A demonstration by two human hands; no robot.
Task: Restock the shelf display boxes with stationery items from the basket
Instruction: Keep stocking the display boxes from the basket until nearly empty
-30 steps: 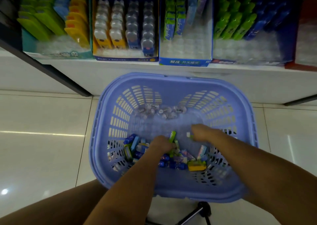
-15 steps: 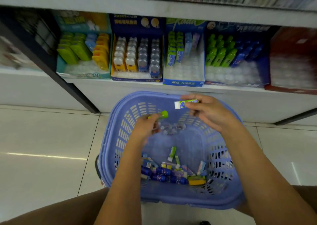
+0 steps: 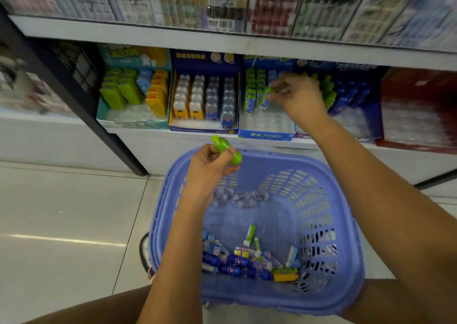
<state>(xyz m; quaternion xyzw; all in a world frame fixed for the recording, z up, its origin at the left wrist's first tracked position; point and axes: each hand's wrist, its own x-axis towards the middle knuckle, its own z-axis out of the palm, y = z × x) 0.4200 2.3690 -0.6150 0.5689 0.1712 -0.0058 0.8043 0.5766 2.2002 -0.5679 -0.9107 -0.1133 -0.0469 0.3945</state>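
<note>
A blue plastic basket [image 3: 346,224] stands on the floor below the shelf, with several small blue, green and yellow stationery items [image 3: 247,262] heaped at its near end. My left hand [image 3: 210,168] hovers over the basket's far rim and pinches a green bottle-shaped item [image 3: 226,149]. My right hand [image 3: 296,93] reaches into the blue-and-white display box [image 3: 267,133] on the shelf, its fingers pinching a small green pack [image 3: 263,98] beside the rows of green packs there.
Other display boxes line the shelf: a teal box [image 3: 131,123] with green and yellow items, a dark blue box [image 3: 202,128] with yellow and blue figures, a box of green and blue bottles [image 3: 346,96], a red box [image 3: 418,116]. A dark shelf post [image 3: 81,106] stands left.
Both hands rose out of the basket holding items. My right hand moved up and into the blue-and-white display box; my left hand lifted the green bottle above the basket rim. The view tilted upward.
</note>
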